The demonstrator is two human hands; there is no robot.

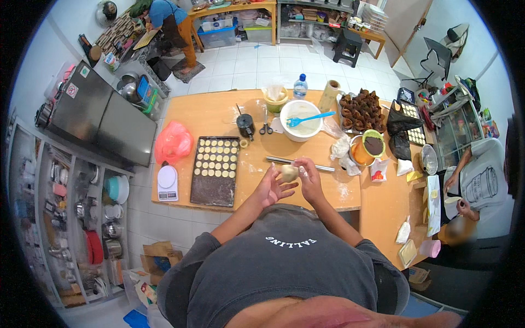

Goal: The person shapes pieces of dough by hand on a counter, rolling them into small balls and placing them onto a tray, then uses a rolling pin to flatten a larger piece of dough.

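Note:
In front of my chest, above the near edge of the table, a pale ball of dough (289,173) is between my two hands. My right hand (310,179) has its fingers curled around the dough's right side. Beside the dough, my left hand (272,187) is turned palm up with fingers spread; whether its fingertips touch the dough is hard to make out. Just beyond lies a silver rolling pin (326,168), partly hidden by my right hand. To the left a dark baking tray (214,191) carries rows of small pale dough rounds, its near part bare. A small ring cutter (244,144) sits by its edge.
A white bowl (302,136) with a blue spatula (310,119), scissors (266,128) and a dark canister (245,127) stand farther back. At left are a scale (168,181) and a pink bag (174,143). Brown pastries (361,109) and a co-worker (481,175) are at right.

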